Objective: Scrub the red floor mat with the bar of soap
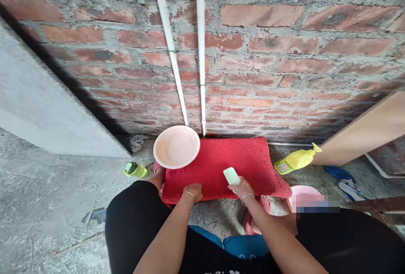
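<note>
A red, rough-textured mat [234, 155] lies spread out in front of me, raised above the floor. My left hand [193, 190], fingers curled closed, is on the mat by its near edge and appears to grip it. Over the mat's right half, my right hand [243, 187] is closed round a pale green oblong block [231, 175] with rounded corners; its underside is hidden. A pale pink basin [176, 147] rests over the mat's far left corner. To the right of the mat, a yellow pump bottle [295, 161] leans over.
A brick wall [247, 63] with two white pipes [201, 54] rises behind the mat. A green bottle [135, 169] is at left on the concrete floor [69, 198]. By my right leg sits a pink basin [303, 190]. Boards [363, 130] lean at both sides.
</note>
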Tool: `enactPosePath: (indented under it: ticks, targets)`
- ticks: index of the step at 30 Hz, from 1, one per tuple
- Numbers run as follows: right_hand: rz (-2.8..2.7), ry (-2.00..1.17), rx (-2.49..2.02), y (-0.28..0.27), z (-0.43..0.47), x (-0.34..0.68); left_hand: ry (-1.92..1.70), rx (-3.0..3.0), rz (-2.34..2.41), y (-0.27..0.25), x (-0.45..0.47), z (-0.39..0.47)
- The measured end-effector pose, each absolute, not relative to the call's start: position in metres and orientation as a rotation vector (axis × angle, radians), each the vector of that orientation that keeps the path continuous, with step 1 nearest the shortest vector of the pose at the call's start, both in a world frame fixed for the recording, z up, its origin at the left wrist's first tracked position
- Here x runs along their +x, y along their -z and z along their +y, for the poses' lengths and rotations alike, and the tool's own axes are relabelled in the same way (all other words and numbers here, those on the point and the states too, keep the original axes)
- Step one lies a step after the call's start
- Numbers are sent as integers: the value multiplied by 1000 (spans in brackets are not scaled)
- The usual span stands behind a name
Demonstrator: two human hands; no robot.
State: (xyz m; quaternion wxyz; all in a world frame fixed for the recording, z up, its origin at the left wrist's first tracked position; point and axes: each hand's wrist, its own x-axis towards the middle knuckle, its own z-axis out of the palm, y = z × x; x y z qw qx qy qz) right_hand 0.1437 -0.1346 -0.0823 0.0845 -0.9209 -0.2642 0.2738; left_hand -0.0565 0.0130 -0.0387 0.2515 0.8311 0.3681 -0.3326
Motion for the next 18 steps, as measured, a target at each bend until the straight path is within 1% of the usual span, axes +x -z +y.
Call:
enactPosePath:
  ticks: [5, 9, 11, 16, 18]
  targets:
    - [-1400, -849, -2695, 72, -57, 65, 862, 2178, 1126, 47, -83, 22]
    - [-1637, -828, -2646, 77, -45, 57, 780, 2131, 1213, 50, -92, 33]
    - [-1591, -788, -2687, 78, -58, 78, 748, 2104, 1237, 56, -90, 37]
    - [-983, -834, -2886, 76, -104, 147, 798, 1993, 1284, 79, -74, 35]
    - [-934, -831, -2863, 74, -108, 156, 821, 1978, 1271, 90, -68, 31]
